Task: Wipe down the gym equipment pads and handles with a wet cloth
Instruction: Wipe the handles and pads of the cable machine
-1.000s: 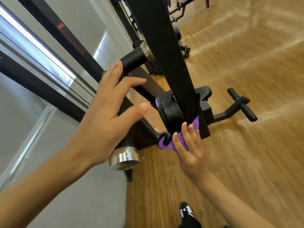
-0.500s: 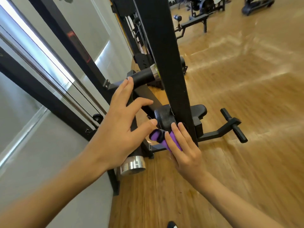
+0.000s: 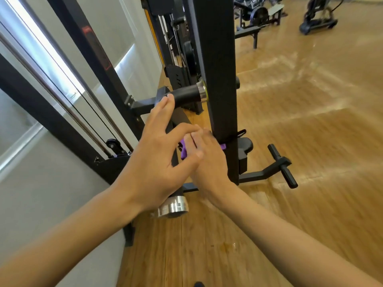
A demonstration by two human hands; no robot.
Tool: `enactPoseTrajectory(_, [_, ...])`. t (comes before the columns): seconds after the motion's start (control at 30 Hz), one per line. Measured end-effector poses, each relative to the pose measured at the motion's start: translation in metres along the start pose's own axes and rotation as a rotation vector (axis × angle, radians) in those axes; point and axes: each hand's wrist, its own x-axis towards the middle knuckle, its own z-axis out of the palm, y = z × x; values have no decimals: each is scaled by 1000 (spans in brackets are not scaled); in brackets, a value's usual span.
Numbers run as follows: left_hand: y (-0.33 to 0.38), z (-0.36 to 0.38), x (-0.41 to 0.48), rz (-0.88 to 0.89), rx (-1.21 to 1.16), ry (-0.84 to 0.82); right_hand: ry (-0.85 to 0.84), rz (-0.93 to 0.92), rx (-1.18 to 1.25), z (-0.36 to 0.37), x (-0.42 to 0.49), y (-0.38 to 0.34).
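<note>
Low on the near face of the black square steel upright (image 3: 219, 79), presses a crumpled purple cloth (image 3: 183, 152) with the right hand (image 3: 209, 164), fingers laid straight over it rather than curled round it. Leaves only purple scraps of it showing on either side of those fingers. Spreads the left hand (image 3: 153, 160) wide just beside, holding nothing, thumb close over the right hand, index fingertip at the root of the black foam-covered roller handle (image 3: 186, 95) with its chrome collar. Behind the upright, edge of a black rounded pad (image 3: 247, 145); lower right, black T-shaped peg (image 3: 283, 166) over glossy wooden floor (image 3: 310, 125). Beneath the left hand, chrome end cap (image 3: 173, 207).
</note>
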Motion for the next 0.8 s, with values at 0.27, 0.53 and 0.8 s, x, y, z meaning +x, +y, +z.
enactPoseTrajectory(0.27, [-5,-7,-4,29,0,-39,-68,-57,-114,-6,-33,-5])
enactPoseTrajectory(0.53, [-1,-7,1,9,43,-57,-160,162,-26,-6,8,-16])
enactPoseTrajectory(0.8, [0,-7,-2,8,-7,-48,-154,132,53,-24,-10,-16])
